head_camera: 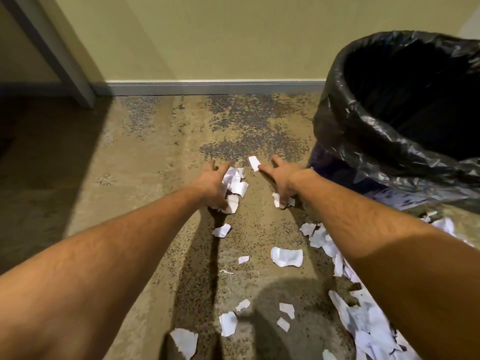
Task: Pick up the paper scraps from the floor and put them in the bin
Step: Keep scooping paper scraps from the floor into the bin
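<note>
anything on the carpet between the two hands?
Head view: mostly bare carpet. One small white scrap lies in the gap, by the right hand fingertips. The crumpled scrap pile sits against the left hand.
</note>
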